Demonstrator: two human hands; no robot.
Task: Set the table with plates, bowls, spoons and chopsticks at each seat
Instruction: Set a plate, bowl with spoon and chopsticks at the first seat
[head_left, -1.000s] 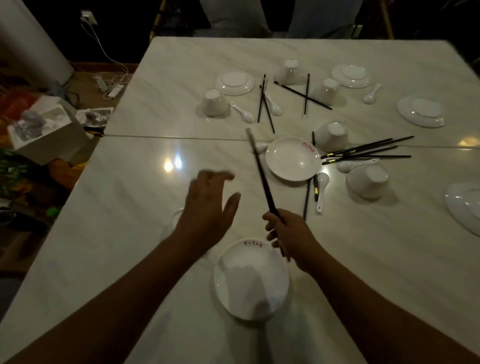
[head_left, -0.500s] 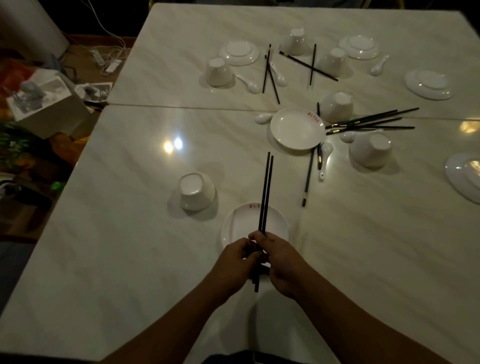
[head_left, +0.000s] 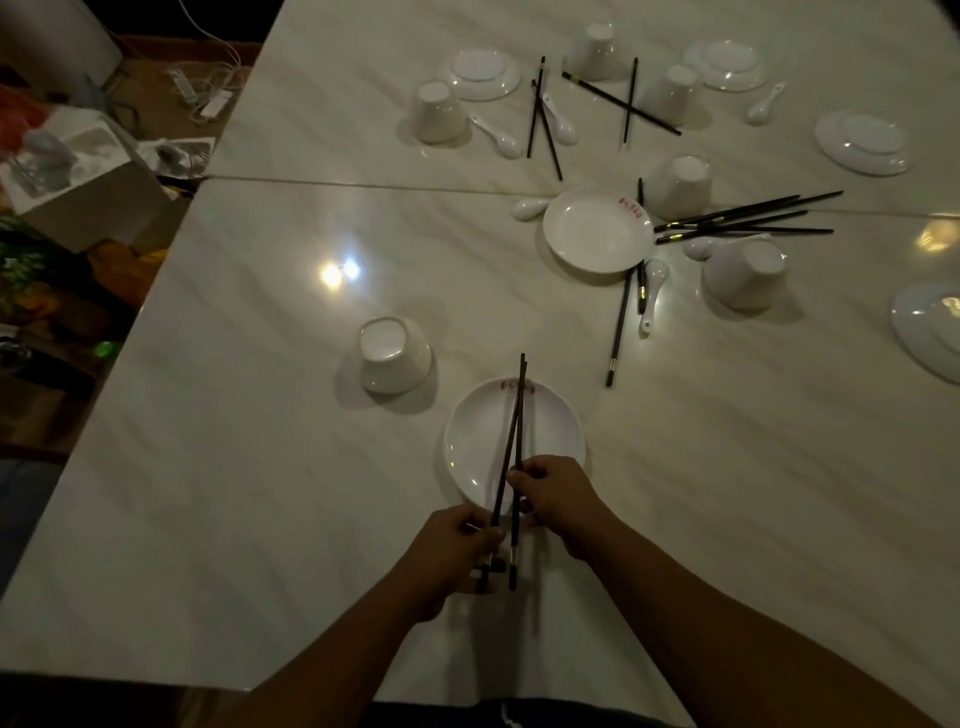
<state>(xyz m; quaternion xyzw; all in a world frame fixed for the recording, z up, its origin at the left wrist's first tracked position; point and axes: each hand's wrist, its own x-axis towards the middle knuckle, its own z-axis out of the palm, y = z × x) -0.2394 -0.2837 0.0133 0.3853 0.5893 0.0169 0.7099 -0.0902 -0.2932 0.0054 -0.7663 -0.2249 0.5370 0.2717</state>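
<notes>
A pair of dark chopsticks (head_left: 515, 415) lies lengthwise over a white plate (head_left: 556, 431) near the table's front edge, tips pointing away from me. My left hand (head_left: 457, 545) grips one stick near its lower end. My right hand (head_left: 556, 493) pinches the other stick just above the plate's near rim. The two sticks spread apart slightly at the bottom. An upturned white bowl (head_left: 392, 353) stands to the plate's upper left.
Farther back on the marble table (head_left: 260, 415) lie another plate (head_left: 597, 228), several upturned bowls, white spoons such as one (head_left: 652, 291), and loose chopsticks (head_left: 748, 221). More plates sit at the right edge (head_left: 930, 327). Boxes and cables clutter the floor at left.
My right hand brought the chopsticks down from mid-air over the plate, and my left hand joined to hold them. The sticks now sit lower, their bottom ends slightly apart.
</notes>
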